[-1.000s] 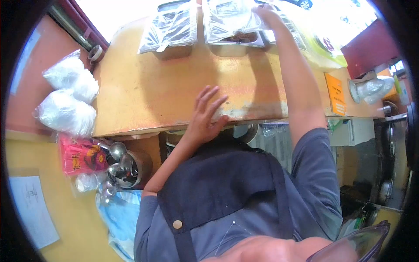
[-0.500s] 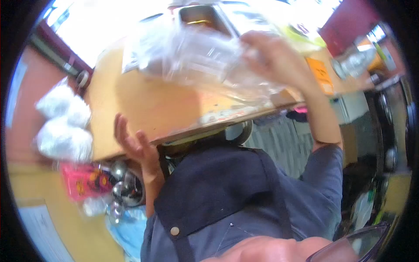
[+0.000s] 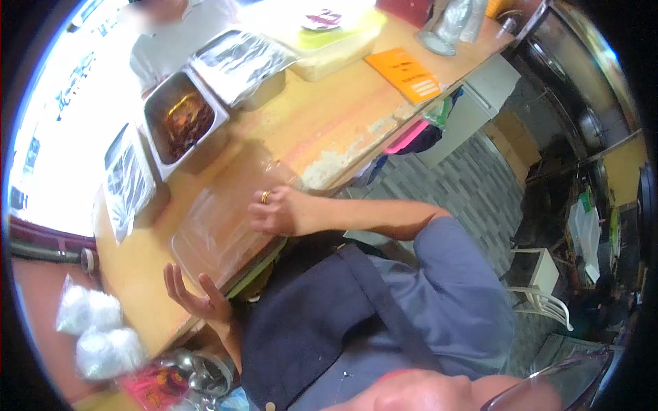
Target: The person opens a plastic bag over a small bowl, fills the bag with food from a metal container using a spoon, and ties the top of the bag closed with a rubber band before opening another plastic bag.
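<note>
A clear plastic bag (image 3: 212, 222), with a thin see-through rectangular outline, lies over the wooden table near its front edge. My right hand (image 3: 284, 211), wearing a ring, is closed at the bag's right end; its curled fingers hide the gripped part. My left hand (image 3: 199, 298) is held palm up with fingers apart by the bag's near left corner, holding nothing. Behind the bag stands a metal food pan (image 3: 154, 137) with dark brown food (image 3: 192, 130) and a shiny utensil inside.
Plastic-covered pans (image 3: 236, 61) (image 3: 130, 178) flank the open one. A yellow-green lidded tub (image 3: 329, 55) and an orange booklet (image 3: 404, 74) lie further right. White filled bags (image 3: 103, 335) sit at left. Another person (image 3: 178, 48) stands across the table. Metal bowls (image 3: 199, 373) are low left.
My right hand has come down and left, bringing the plastic bag from the air onto the table. My left hand stays open. The view has turned toward the right.
</note>
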Demonstrator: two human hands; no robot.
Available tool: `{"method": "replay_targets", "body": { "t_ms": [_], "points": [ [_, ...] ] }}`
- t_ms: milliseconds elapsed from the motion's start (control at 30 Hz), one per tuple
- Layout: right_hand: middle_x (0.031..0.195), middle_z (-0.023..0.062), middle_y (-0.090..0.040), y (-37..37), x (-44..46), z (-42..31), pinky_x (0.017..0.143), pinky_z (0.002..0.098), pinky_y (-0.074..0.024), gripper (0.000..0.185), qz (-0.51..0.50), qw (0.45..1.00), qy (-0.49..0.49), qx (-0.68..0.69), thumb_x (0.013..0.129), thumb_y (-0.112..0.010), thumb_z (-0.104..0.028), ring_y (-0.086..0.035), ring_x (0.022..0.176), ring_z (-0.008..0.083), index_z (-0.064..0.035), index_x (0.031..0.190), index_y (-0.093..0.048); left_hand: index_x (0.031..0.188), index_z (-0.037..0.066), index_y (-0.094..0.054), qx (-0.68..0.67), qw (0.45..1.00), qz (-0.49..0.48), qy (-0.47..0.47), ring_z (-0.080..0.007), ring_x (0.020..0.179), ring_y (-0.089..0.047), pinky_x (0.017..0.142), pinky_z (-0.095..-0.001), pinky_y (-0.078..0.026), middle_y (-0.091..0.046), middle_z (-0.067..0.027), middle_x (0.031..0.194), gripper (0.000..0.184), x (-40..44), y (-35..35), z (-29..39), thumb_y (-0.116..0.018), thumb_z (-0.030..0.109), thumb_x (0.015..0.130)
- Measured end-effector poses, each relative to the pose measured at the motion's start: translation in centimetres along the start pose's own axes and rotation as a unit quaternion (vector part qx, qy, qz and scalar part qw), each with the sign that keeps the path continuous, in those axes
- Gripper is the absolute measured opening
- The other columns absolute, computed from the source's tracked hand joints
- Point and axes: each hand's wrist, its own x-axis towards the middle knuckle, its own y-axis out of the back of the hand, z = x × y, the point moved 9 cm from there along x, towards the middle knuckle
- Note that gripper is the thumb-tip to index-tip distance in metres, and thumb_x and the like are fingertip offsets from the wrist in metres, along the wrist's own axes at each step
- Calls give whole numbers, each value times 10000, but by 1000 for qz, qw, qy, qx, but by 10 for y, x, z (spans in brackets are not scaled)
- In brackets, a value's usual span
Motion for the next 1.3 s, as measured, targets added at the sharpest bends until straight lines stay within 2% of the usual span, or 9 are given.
{"method": "replay_targets", "body": {
  "t_ms": [167,300,400,533,767,933,1100,1133,1300],
  "points": [
    [818,65,-577,70,-57,85,668,383,-495,182,193,974,-43,112,744,-580,-309,-589,802,255,-139,797,-618,1210,2,-473,40,998,-13,-40,-356,1202,-417,1011,-463,-318,-428,-211,1293,393,15,-15,22,-582,136,857],
    [904,154,-641,109,-195,297,674,347,-491,246,200,823,-509,155,834,-570,-249,-626,788,248,-53,958,-653,1173,-23,-483,41,999,-21,-1,-356,1200,-416,1010,-454,-320,-431,-208,1288,347,28,-22,41,-563,108,862],
    [930,209,-636,40,-356,498,727,375,-506,306,151,826,-539,-66,779,-592,-286,-628,820,319,7,826,-671,1205,10,-485,71,996,-53,-2,-327,1218,-399,1018,-431,-305,-434,-181,1296,361,36,-36,59,-558,89,860],
    [1008,225,-581,39,-416,524,838,435,-468,353,175,702,-678,-131,770,-585,-241,-551,992,375,-39,1059,-602,1180,30,-505,66,994,-88,7,-338,1238,-378,1021,-440,-299,-431,-171,1301,364,47,-58,89,-586,52,826],
    [1079,192,-560,128,-193,450,900,405,-432,361,323,872,-368,-18,808,-591,-323,-515,1062,325,-103,1093,-612,1138,54,-553,47,992,-113,12,-327,1243,-376,1018,-432,-304,-441,-141,1296,343,50,-85,112,-604,39,799],
    [995,129,-639,98,-111,505,857,392,-456,536,40,861,-504,-51,764,-606,-491,-571,995,276,-62,1086,-618,1110,70,-577,15,993,-118,-23,-321,1197,-430,992,-434,-329,-500,-135,1233,327,65,-101,136,-621,51,786],
    [853,105,-649,53,-94,552,637,332,-509,478,-29,856,-494,150,770,-599,-421,-619,752,202,-28,1042,-622,1095,53,-582,-32,991,-126,-15,-302,1115,-505,940,-396,-387,-542,-137,1186,315,63,-112,136,-631,49,784],
    [791,98,-636,43,-99,583,517,294,-482,399,137,853,-442,242,796,-596,-350,-594,654,160,-25,1027,-623,1099,44,-578,-39,991,-129,-9,-294,1099,-518,928,-379,-403,-542,-138,1191,319,62,-111,132,-633,47,785],
    [794,-22,-604,141,-53,373,573,181,-394,360,144,864,-233,422,876,-589,-323,-501,644,50,-46,1106,-591,1166,18,-539,-387,867,-150,275,-251,1037,-546,893,-365,-430,-550,-129,1175,372,37,-135,60,-595,231,866]
  ]
}}
